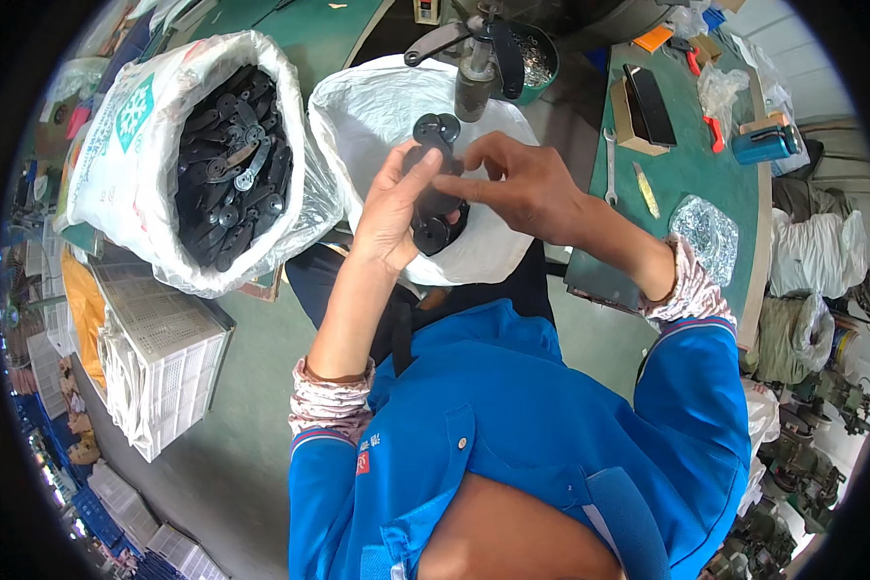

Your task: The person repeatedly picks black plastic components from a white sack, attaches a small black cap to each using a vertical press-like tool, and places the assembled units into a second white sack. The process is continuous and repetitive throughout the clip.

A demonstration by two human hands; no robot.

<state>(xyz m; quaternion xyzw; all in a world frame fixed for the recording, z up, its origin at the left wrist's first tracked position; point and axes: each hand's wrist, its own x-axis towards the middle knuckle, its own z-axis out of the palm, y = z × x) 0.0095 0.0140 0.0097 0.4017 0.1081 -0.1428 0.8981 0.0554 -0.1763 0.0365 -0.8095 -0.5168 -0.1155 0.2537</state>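
Observation:
My left hand (389, 205) is closed around several black flat parts with round ends (433, 232), stacked or fanned so the round ends stick out above and below the fingers. The thumb presses on top of them. From the right, my right hand (536, 190) reaches in with bent fingers, and its fingertips pinch at the edge of these parts. What lies between those fingertips is too small to make out. Both hands are above an open white bag (358, 97). Left of it stands a white sack (116, 164) filled with similar black parts (232, 169).
A metal press post with a handle (474, 82) rises just beyond my hands, beside a green tub of metal bits (539, 68). On the green bench (638, 246) lie a wrench (610, 166), a yellow cutter (646, 190), a phone (650, 106) and a blue bottle (766, 145). White crates (179, 338) stand lower left.

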